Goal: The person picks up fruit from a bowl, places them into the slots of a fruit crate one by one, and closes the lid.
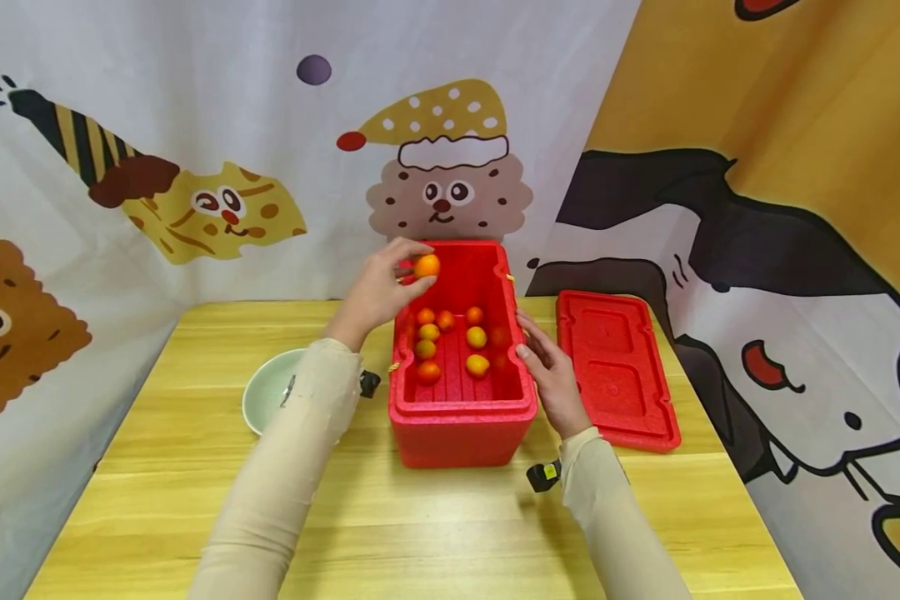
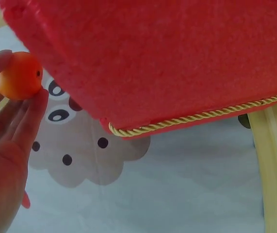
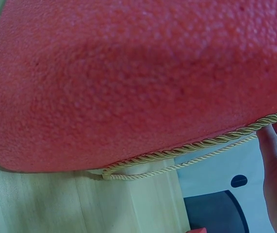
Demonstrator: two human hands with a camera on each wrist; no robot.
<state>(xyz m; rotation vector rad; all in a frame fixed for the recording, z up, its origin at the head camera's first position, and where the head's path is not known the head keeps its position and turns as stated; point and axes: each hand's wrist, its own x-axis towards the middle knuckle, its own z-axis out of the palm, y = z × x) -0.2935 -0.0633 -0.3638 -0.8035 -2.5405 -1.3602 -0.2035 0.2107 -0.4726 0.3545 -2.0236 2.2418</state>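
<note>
A red foam box [image 1: 456, 442] stands lidless on the wooden table, with several small orange and yellow fruits lying on its floor. My left hand [image 1: 378, 287] pinches a small orange [image 1: 427, 266] between thumb and fingers, over the box's far left rim. The left wrist view shows the orange [image 2: 20, 76] up close, round and glossy with a dark spot. At the right rim, my right hand [image 1: 555, 379] rests its fingers against the box's outer side. In the right wrist view its fingertips touch the side beside a gold rope handle [image 3: 177, 150].
Flat on the table to the right lies the red lid [image 1: 617, 367]. A pale green bowl [image 1: 264, 396] sits on the left, partly hidden behind the left forearm. A cartoon-printed curtain [image 1: 270, 125] hangs behind the table [image 1: 435, 525].
</note>
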